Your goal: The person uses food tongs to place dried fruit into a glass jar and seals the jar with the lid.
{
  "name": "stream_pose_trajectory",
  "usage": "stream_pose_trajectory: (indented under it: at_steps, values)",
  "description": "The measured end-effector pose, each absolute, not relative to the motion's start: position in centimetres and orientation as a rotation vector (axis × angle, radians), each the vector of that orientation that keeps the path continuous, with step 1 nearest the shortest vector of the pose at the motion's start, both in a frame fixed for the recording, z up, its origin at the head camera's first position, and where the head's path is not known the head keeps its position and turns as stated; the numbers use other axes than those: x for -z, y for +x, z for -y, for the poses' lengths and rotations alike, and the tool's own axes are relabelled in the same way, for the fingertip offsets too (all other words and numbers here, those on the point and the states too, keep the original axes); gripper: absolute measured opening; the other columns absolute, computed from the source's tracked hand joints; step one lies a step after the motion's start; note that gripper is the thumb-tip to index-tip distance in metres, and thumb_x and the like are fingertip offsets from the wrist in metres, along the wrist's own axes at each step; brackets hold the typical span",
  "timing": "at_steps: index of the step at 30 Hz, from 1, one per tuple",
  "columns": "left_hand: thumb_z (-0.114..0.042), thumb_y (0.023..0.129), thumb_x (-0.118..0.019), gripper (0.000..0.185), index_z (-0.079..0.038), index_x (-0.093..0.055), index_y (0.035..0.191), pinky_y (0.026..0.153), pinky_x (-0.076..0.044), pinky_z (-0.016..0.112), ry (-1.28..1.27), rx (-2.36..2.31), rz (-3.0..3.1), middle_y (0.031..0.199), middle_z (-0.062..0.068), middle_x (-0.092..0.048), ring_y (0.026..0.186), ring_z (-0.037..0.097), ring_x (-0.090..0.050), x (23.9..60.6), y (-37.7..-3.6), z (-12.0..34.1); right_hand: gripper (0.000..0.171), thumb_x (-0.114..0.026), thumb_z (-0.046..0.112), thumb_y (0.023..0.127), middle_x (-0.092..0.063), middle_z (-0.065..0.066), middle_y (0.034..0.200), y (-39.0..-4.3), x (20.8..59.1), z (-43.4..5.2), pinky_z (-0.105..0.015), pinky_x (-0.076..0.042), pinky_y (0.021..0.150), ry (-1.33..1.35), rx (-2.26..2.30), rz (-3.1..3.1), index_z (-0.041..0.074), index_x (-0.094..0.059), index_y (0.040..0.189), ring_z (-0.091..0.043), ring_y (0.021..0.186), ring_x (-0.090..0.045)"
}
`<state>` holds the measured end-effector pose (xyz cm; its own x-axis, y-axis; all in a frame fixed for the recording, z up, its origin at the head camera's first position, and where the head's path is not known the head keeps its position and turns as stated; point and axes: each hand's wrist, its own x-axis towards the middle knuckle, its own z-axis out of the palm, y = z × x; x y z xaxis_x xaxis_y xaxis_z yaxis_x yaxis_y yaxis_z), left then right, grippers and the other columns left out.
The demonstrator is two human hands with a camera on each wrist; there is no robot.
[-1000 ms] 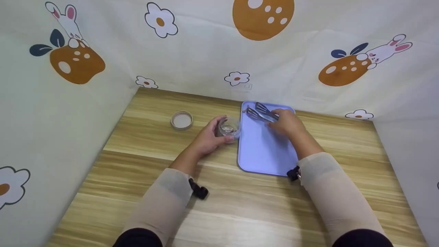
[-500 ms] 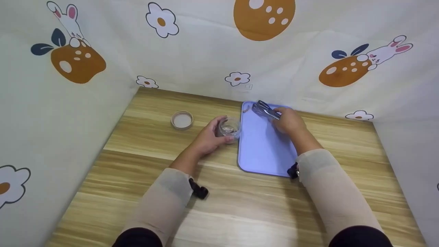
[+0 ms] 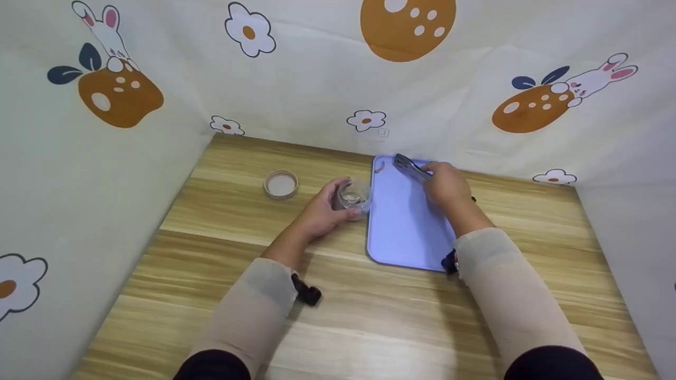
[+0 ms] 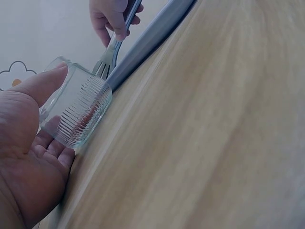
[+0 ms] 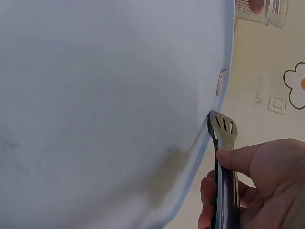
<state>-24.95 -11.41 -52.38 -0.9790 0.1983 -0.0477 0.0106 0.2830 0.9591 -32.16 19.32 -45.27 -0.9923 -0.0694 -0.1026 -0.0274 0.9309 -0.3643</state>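
Note:
My left hand (image 3: 319, 214) grips a clear glass jar (image 3: 355, 198), its mouth uncovered, beside the tray's left edge. Thumb and fingers wrap the ribbed jar wall in the left wrist view; something reddish shows through the glass, unclear what. In my right hand (image 3: 448, 187) is a pair of metal tongs (image 5: 226, 167) with slotted ends, pressed nearly together and pointing at the far edge of the blue tray (image 3: 406, 227). A small curled brownish piece (image 5: 221, 82) lies in the tray's far left corner, apart from the tongs' tips.
A round lid (image 3: 281, 184) lies on the wooden table (image 3: 222, 211), left of the jar. Behind the tray rises a patterned cloth wall (image 3: 306, 84), and more cloth stands at both sides.
The tongs' ends have come together from a spread position. They have shifted right, away from the brownish piece, with my right hand. My left hand and the jar stay in place.

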Motion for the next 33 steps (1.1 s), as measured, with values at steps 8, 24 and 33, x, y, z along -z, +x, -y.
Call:
stream_pose_trajectory:
  at_steps: [8, 24, 33]
  values:
    - [-0.039, 0.083, -0.093, 0.093, -0.029, -0.044, 0.161, 0.136, -0.025, 0.044, 0.196, -1.784, -2.380, 0.166, 0.003, -0.049, 0.159, 0.026, -0.040, 52.3, -25.0, 11.5, 0.047, -0.054, 0.008, 0.099, -0.063, -0.021, 0.147, -32.2, 45.4, -19.4, -0.058, -0.050, 0.112, -0.071, 0.577, -2.973, 0.012, -0.066, 0.144, -0.041, 0.130, -0.061]
    - [-0.035, 0.084, -0.093, 0.091, -0.028, -0.046, 0.160, 0.135, -0.027, 0.043, 0.184, -1.810, -2.356, 0.164, 0.002, -0.051, 0.157, 0.025, -0.042, 52.3, -24.9, 11.4, 0.040, -0.064, 0.010, 0.101, -0.071, -0.016, 0.139, -30.0, 45.2, -19.0, -0.058, -0.053, 0.107, -0.149, 0.788, -3.055, 0.015, -0.071, 0.140, -0.036, 0.125, -0.065]
    - [-0.034, 0.084, -0.093, 0.092, -0.026, -0.044, 0.161, 0.135, -0.026, 0.043, 0.204, -1.814, -2.350, 0.164, 0.003, -0.051, 0.157, 0.024, -0.042, 52.3, -25.0, 11.4, 0.035, -0.067, 0.015, 0.104, -0.070, -0.013, 0.129, -27.2, 44.6, -17.7, -0.056, -0.055, 0.097, -0.141, 0.809, -3.090, 0.019, -0.071, 0.139, -0.033, 0.114, -0.066]
